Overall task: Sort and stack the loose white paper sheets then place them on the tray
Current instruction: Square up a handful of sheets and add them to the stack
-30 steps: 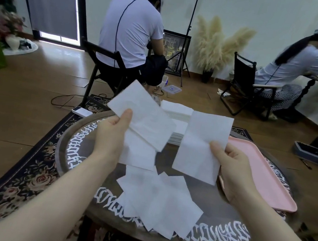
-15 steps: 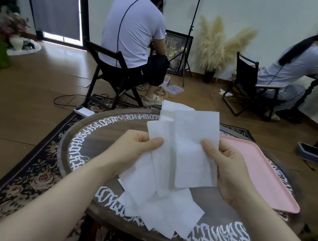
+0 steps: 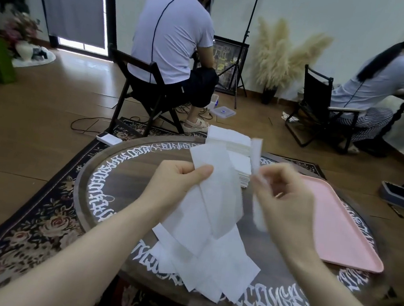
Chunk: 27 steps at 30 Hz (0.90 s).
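My left hand (image 3: 176, 183) pinches a few white paper sheets (image 3: 215, 200) that hang above the round dark table (image 3: 114, 182). My right hand (image 3: 284, 199), blurred by motion, pinches one sheet (image 3: 256, 154) seen edge-on just to the right of them. Several loose white sheets (image 3: 209, 264) lie overlapping on the table's near side. A neat stack of white sheets (image 3: 230, 143) stands at the table's far side. The pink tray (image 3: 339, 230) lies on the right of the table, with nothing on it.
The table rim carries white lettering and a patterned rug (image 3: 31, 228) lies under it. Two seated people on folding chairs (image 3: 140, 85) are behind, with a tripod (image 3: 241, 63), cables and a small white device (image 3: 109, 138) on the floor.
Both hands came together from apart, bringing the two held sheets side by side. The right hand's sheet has turned edge-on and that hand is now in quick motion.
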{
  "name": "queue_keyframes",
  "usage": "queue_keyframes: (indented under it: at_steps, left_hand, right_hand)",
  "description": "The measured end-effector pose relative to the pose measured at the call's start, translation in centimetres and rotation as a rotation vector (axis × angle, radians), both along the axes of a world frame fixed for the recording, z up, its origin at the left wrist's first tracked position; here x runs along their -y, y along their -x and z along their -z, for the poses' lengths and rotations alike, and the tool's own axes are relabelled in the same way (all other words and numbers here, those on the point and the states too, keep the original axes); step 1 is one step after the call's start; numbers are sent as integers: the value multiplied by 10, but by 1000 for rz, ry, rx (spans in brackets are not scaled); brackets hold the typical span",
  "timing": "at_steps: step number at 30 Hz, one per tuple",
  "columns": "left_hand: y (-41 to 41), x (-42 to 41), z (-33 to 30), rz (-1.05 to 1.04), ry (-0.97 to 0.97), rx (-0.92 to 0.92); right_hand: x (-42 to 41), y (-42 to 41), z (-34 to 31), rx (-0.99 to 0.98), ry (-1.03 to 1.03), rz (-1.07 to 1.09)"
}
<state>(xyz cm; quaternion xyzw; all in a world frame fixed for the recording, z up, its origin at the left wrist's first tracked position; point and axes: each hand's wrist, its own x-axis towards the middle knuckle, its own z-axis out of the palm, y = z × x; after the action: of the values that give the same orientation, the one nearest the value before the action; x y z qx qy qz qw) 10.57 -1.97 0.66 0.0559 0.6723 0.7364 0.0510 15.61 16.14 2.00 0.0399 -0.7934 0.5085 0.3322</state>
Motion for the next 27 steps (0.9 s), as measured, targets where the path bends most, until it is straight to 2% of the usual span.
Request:
queue_keyframes:
  at_steps: [3,6,9,13,16,19,24,27]
  left_hand:
    - [0,-6,1,61,-16,14]
    - [0,-4,-3,47,-112,55]
    - [2,-2,-3,36,-181,97]
    - [-1,-3,-1,37,-187,128]
    - [-4,-3,-4,81,-185,127]
    - [-7,-2,-6,168,-167,142]
    - [-7,2,-2,287,-129,133]
    - [-6,3,0,306,-122,117]
  right_hand:
    - [21,-1,15,216,-141,-188]
    - [24,-2,14,247,-131,-273]
    - [23,-3,12,224,-113,-262]
    - [20,0,11,143,-169,-82]
    - [13,2,6,186,-155,-100]
    - [7,0,1,289,-62,-204]
    - [-1,-6,-2,353,357,-467]
    - [-7,-7,-1,416,486,-574]
